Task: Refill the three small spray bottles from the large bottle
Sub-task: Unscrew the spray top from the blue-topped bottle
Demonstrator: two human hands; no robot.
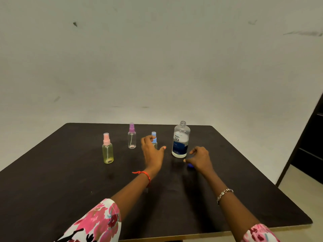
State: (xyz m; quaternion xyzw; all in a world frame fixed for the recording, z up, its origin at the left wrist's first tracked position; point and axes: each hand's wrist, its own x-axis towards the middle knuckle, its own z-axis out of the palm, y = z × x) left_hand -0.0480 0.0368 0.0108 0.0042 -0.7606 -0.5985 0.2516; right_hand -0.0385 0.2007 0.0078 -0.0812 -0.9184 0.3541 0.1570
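Pale wall, marked with some dark scuffs, stood behind the dark matte table, and a dark door showed at the far right.

On the far half of the table the large bottle stood upright with its neck uncovered. To its left were the blue-capped spray bottle, the purple-capped spray bottle and, nearer to me, the pink-capped spray bottle, which had yellowish liquid inside. My left hand was spread wide just in front of the blue-capped one and held nothing; whether it touched the bottle I cannot tell. My right hand hovered beside the foot of the large bottle with its fingers loosely curled and nothing between them. A blue cap lay on the table just under it.

I judged the small bottles to be light, smooth plastic that tips easily, so each should be held around the body, not by the sprayer. The large bottle seemed heavier and perhaps slippery, and best taken at its labelled middle.
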